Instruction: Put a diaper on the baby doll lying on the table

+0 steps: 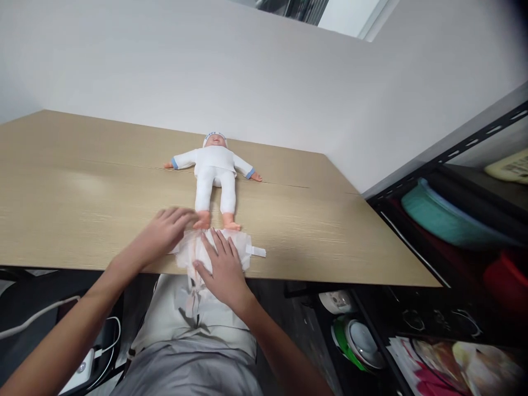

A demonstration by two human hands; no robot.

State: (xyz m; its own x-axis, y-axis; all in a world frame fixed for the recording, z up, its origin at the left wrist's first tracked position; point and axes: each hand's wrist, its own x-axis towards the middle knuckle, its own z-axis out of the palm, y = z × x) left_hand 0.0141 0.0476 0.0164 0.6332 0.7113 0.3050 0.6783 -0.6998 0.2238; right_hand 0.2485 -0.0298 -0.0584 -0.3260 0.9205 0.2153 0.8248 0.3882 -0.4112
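A baby doll (215, 159) in a white outfit with blue cuffs lies on its back on the wooden table, arms spread and feet toward me. Below its feet a white diaper (243, 242) is spread out, its lower part hanging over the front edge; a white tab sticks out on its right. My right hand (225, 269) lies flat on the diaper with its fingers spread. Fingers extended, my left hand (169, 230) is over the diaper's left side, its tips beside the doll's foot (202, 220); whether they touch it I cannot tell.
The wooden table (103, 203) meets a white wall. At the right, a black shelf rack holds a teal basin (449, 214), a red container (505, 278) and lidded items. On the left below the table, a white cable (37, 319) runs over a dark seat.
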